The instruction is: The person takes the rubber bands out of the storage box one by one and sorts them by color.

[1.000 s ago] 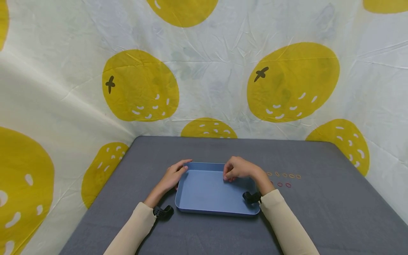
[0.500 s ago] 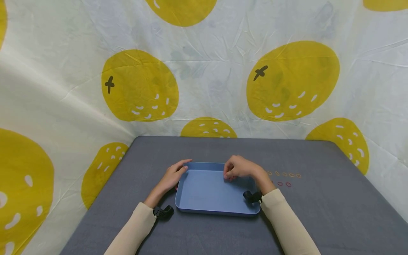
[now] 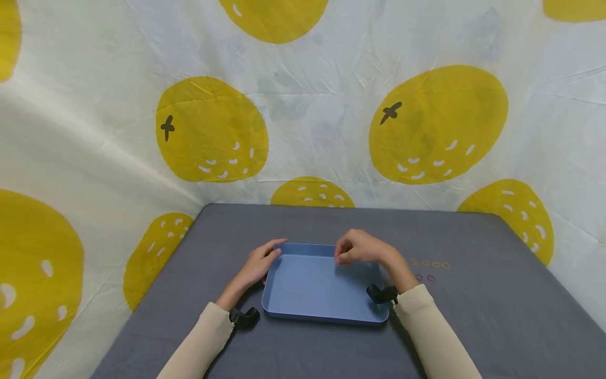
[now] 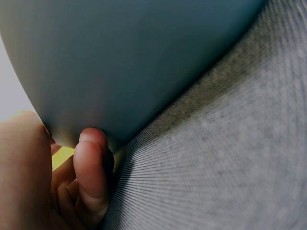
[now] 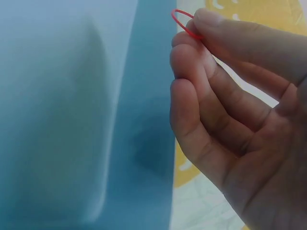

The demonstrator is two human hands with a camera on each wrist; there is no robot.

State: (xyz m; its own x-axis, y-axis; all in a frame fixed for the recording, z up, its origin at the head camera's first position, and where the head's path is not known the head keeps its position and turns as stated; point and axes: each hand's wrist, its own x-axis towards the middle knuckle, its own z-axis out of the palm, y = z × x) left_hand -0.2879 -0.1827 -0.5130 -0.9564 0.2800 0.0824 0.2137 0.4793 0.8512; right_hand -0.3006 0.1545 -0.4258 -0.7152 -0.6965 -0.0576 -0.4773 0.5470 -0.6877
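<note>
My right hand [image 3: 361,248] is over the far right part of a shallow blue tray [image 3: 307,289]. Between its thumb and finger it pinches a thin red rubber band [image 5: 180,25], seen best in the right wrist view. At the tray's far left corner, my left hand [image 3: 258,262] holds the side, thumb at the rim. The left wrist view has its curled fingers [image 4: 90,163] against the tray's outer wall [image 4: 120,72]. No band shows on the visible tray floor.
On the grey table [image 3: 497,305], right of the tray, lie several orange bands [image 3: 436,265] in a row. Nearer are red bands [image 3: 431,278], partly behind my right forearm. A white curtain [image 3: 317,121] with yellow fruit hangs behind the table.
My right hand has lifted slightly and shifted a little to the right, its forearm covering more of the bands. The left hand stays on the tray. The head view has shifted slightly.
</note>
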